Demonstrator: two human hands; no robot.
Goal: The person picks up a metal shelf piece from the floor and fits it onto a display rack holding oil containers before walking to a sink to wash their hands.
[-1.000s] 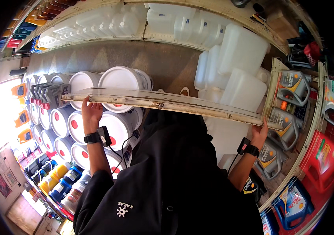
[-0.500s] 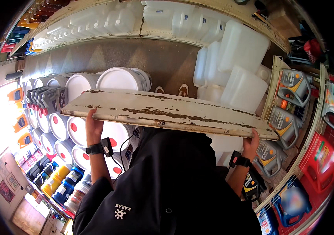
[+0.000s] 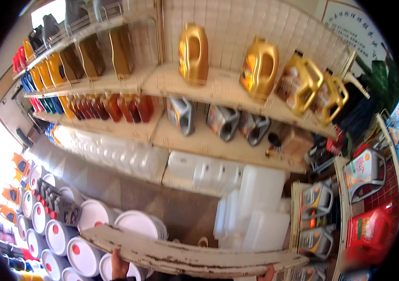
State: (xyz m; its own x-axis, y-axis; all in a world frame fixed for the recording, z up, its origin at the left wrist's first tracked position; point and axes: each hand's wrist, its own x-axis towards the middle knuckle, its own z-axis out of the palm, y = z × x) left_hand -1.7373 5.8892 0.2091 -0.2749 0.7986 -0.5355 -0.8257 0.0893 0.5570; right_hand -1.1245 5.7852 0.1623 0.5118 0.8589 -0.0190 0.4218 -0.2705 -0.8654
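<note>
Worn board [image 3: 185,253] held low in the frame
Left grip [image 3: 120,267] and right grip [image 3: 267,273] clasp its near edge; white-lidded buckets [image 3: 83,260] sit lower left.

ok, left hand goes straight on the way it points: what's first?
The worn board the left hand holds; past that, perhaps a white-lidded bucket, though depth is unclear.
</note>
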